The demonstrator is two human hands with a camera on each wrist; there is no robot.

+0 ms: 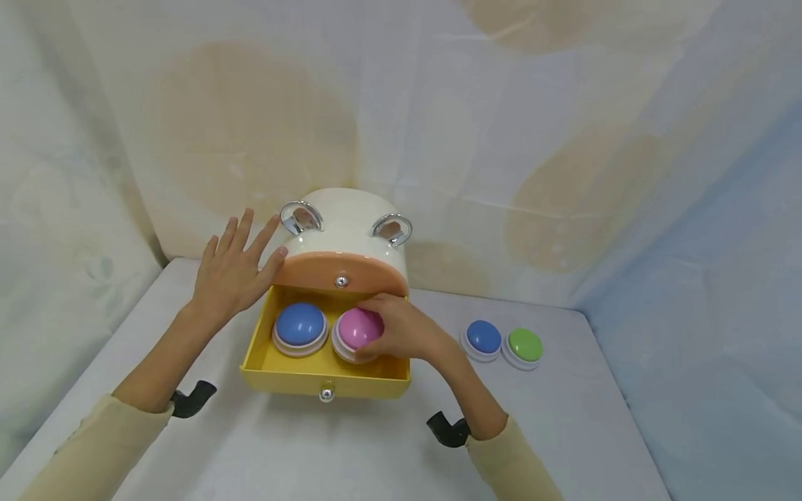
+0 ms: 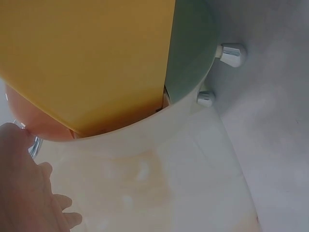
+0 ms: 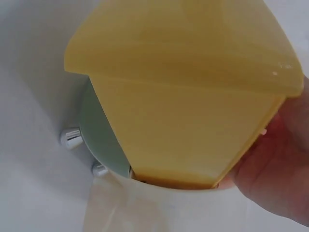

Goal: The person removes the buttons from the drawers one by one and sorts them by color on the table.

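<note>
**Two hands at the open yellow drawer of the small cabinet**

A white table (image 1: pixel 351 445) with a patterned cloth backdrop (image 1: pixel 564 139) behind it carries all the things. Near the far edge of the table, about the middle, stands a cream rounded plastic cabinet with two chrome loop handles on top (image 1: pixel 351 216). Its yellow plastic drawer with a chrome knob (image 1: pixel 326 379) is pulled out toward the person, under a closed orange drawer front (image 1: pixel 341 273).

The left hand (image 1: pixel 233 271) rests on the left side of the cabinet, fingers straight and spread, holding nothing; I judge that it steadies the cabinet so that it does not slide. The left wrist view shows the same hand (image 2: pixel 26 193) against the cream wall, beside the yellow drawer bottom.

The right hand (image 1: pixel 401 330) reaches into the right half of the drawer, and its fingers are curled around the pink dome-shaped push button on a white base (image 1: pixel 357 332), grasping it. This button is inside the drawer, touching or nearly touching the floor of it; I cannot tell which. Just beside it, in the left half, sits a blue dome button (image 1: pixel 300 327).

On the table to the right of the cabinet lie a second blue dome button (image 1: pixel 483 339) and a green dome button (image 1: pixel 524 346), side by side, apart from both hands.
</note>
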